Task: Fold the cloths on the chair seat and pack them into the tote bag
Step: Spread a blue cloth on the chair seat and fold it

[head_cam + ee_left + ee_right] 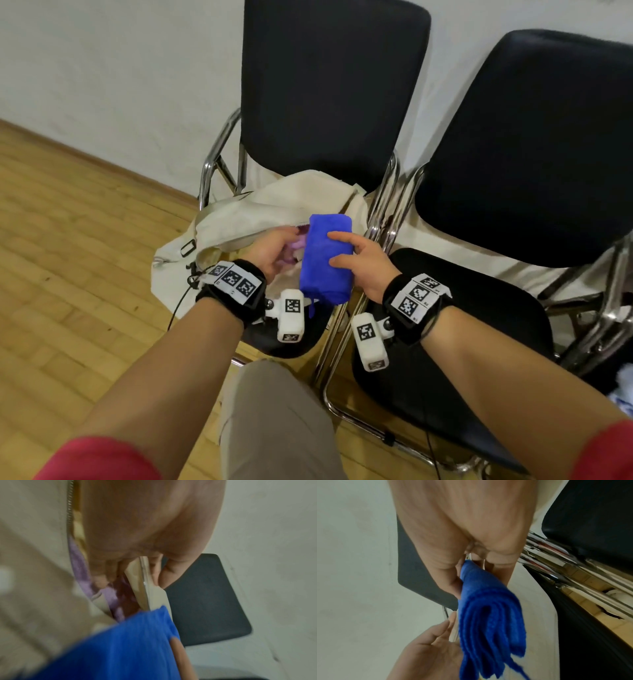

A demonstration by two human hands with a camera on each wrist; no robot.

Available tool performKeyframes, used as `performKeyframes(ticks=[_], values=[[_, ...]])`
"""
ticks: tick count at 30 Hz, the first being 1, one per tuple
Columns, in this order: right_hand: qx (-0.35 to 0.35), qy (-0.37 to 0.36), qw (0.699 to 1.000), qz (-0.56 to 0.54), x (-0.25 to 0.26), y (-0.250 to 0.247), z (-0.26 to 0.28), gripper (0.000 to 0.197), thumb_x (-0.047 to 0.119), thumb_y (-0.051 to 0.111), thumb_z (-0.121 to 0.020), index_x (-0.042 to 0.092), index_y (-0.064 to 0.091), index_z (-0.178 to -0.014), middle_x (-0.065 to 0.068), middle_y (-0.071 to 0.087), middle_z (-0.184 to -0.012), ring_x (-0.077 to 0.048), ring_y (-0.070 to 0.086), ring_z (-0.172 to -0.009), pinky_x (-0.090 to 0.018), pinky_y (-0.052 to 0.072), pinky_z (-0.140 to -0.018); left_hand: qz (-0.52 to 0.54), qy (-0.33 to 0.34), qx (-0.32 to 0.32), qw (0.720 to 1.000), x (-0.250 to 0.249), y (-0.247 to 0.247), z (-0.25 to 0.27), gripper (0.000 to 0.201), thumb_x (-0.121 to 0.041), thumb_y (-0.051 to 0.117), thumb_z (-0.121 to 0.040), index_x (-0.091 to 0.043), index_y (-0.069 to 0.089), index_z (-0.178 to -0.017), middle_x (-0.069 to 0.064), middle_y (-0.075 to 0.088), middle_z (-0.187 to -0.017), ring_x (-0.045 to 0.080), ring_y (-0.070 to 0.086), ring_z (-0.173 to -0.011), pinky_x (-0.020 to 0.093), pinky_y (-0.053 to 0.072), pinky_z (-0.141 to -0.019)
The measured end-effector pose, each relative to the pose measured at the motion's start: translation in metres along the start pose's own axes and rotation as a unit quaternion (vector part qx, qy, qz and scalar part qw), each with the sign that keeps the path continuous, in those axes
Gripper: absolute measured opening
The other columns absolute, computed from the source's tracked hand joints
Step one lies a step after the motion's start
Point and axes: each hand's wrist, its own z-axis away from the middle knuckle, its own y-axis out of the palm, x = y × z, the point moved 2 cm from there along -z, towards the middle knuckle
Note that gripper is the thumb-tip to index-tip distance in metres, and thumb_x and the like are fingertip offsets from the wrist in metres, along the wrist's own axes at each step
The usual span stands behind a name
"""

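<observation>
Holding the bag mouth open for loading.
Left hand [270, 251] pinches the cream canvas tote bag [239, 212] rim; right hand [363, 262] grasps the folded blue microfibre cloth [325, 260] above it.

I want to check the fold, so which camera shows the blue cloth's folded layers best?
The right wrist view: the blue cloth shows its stacked layers edge-on, held by the right hand. The head view shows only its outer face, the left wrist view a blurred corner.

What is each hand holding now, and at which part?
The right hand grips the folded blue cloth around its middle. The left hand pinches the tote bag by its zippered opening edge.
</observation>
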Motion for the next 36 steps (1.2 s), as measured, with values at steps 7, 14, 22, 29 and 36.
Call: performKeyframes(ticks=[7,14,22,29,36], values=[[0.034,0.081,0.996,0.015,0.002,-0.003,-0.018,0.050,-0.016,0.062,-0.085,0.013,0.065,-0.126,-0.016,0.065,-0.127,-0.031,0.065,-0.112,-0.043,0.056,-0.094,0.173,0.113,0.003,0.979,-0.042,-0.021,-0.033,0.051,0.007,0.042,-0.091,-0.029,0.053,-0.126,0.012,0.063,-0.103,0.027,0.061,-0.092,0.045,0.053,-0.091],[0.070,0.133,0.989,0.014,-0.006,0.031,-0.039,0.052,-0.015,0.055,-0.088,0.011,0.060,-0.132,-0.016,0.068,-0.116,-0.028,0.068,-0.094,-0.039,0.058,-0.077,0.354,0.132,0.092,0.921,-0.077,-0.034,-0.044,0.032,0.006,0.041,-0.092,-0.019,0.047,-0.112,0.012,0.062,-0.112,0.033,0.058,-0.119,0.048,0.045,-0.107],[-0.028,0.088,0.986,-0.139,0.017,0.034,-0.083,0.048,-0.015,0.048,-0.091,0.014,0.058,-0.128,-0.009,0.066,-0.106,-0.028,0.065,-0.096,-0.045,0.056,-0.084,0.036,0.086,0.028,0.995,-0.055,-0.031,-0.038,0.040,0.014,0.038,-0.082,-0.015,0.063,-0.091,0.013,0.062,-0.098,0.027,0.060,-0.088,0.028,0.052,-0.064],[-0.005,0.091,0.987,-0.133,0.018,0.030,-0.088,0.050,-0.012,0.053,-0.090,0.012,0.056,-0.134,-0.015,0.062,-0.127,-0.036,0.064,-0.113,-0.050,0.058,-0.086,-0.126,0.071,0.061,0.988,-0.038,-0.017,-0.052,0.040,-0.006,0.052,-0.100,-0.014,0.052,-0.139,0.009,0.061,-0.128,0.017,0.061,-0.100,0.016,0.052,-0.069],[0.045,0.098,0.992,-0.067,0.018,0.034,-0.089,0.052,-0.011,0.055,-0.090,0.016,0.056,-0.134,-0.014,0.058,-0.133,-0.034,0.061,-0.117,-0.044,0.060,-0.083,-0.041,0.045,0.095,0.994,-0.027,-0.010,-0.067,0.037,0.000,0.057,-0.096,-0.013,0.056,-0.130,0.015,0.060,-0.126,0.030,0.063,-0.107,0.038,0.058,-0.086]])
